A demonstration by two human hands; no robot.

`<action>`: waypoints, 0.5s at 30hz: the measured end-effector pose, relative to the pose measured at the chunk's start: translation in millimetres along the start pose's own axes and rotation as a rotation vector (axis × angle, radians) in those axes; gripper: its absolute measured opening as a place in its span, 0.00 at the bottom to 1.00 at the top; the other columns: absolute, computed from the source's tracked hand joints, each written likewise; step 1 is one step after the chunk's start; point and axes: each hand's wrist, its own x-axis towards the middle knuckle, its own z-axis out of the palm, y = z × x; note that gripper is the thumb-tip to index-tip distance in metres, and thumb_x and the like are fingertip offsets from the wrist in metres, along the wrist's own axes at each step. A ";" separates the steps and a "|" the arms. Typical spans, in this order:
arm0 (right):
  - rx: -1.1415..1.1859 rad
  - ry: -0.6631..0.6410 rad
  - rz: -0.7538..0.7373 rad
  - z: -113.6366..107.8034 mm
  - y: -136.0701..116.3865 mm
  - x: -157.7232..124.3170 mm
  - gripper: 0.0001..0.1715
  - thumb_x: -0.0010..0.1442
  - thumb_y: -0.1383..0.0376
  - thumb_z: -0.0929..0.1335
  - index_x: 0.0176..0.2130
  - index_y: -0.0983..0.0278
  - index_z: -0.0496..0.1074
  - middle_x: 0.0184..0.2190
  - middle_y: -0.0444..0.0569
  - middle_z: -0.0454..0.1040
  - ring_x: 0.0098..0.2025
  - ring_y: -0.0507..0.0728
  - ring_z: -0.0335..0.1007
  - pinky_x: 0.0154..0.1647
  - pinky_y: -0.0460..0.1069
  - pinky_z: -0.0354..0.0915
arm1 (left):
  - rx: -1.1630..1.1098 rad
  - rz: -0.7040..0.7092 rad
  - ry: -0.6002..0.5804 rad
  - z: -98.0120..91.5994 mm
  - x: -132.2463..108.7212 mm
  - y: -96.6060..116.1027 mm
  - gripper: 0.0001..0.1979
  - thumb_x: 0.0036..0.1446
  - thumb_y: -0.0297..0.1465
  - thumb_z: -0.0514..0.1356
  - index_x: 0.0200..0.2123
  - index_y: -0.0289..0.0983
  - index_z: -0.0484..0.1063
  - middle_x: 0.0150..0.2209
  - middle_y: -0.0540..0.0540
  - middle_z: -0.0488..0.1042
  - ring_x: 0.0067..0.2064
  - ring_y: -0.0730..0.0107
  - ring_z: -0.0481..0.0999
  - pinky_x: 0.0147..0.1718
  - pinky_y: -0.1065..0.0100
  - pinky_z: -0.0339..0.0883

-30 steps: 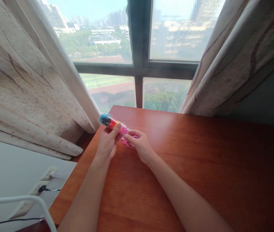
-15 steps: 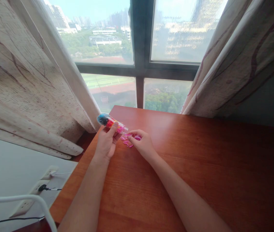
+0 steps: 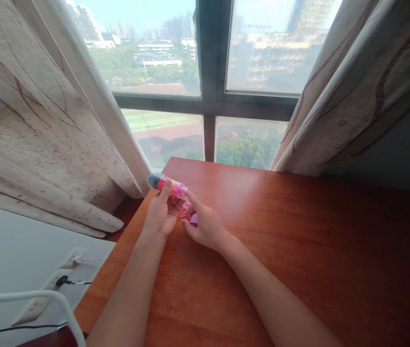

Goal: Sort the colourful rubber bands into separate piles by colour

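A clear bottle (image 3: 179,190) with small hair bands in blue, black, red and pink inside lies tilted in my left hand (image 3: 161,212), its mouth end pointing right. The thumb rests on top and the fingers curl beneath. My right hand (image 3: 207,224) is beside the mouth end, its index finger stretched out against it. A purple cap (image 3: 194,220) shows between the thumb and curled fingers of that hand. Behind these fingers, several loose pink hair bands (image 3: 186,207) lie on the table, partly hidden.
The brown wooden table (image 3: 292,250) reaches up to a window (image 3: 248,140). Curtains (image 3: 46,120) hang on both sides. Past the table's left edge are wall sockets (image 3: 46,294) with a black plug, cables and a white curved tube (image 3: 46,298).
My right hand has turned and shifted slightly left and down; its index finger now reaches to the bottle's mouth. The purple cap shows lower and further left. The bottle has dipped slightly.
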 end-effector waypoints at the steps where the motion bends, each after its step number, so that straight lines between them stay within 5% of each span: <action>1: -0.024 -0.011 0.004 -0.7 0.1 0.6 0.48 0.56 0.69 0.69 0.69 0.53 0.49 0.33 0.42 0.74 0.33 0.55 0.70 0.37 0.48 0.65 | 0.001 -0.007 -0.003 0.2 -0.2 -0.6 0.17 0.45 0.37 0.74 0.33 0.35 0.72 0.31 0.49 0.79 0.30 0.74 0.80 0.32 0.74 0.76; 15: 0.139 0.079 -0.006 -7.3 1.9 1.2 0.35 0.57 0.67 0.68 0.63 0.57 0.62 0.32 0.41 0.72 0.31 0.52 0.68 0.37 0.46 0.66 | 0.049 0.032 0.004 -1.1 -1.4 3.3 0.19 0.44 0.35 0.75 0.35 0.37 0.71 0.30 0.52 0.79 0.29 0.74 0.79 0.29 0.74 0.75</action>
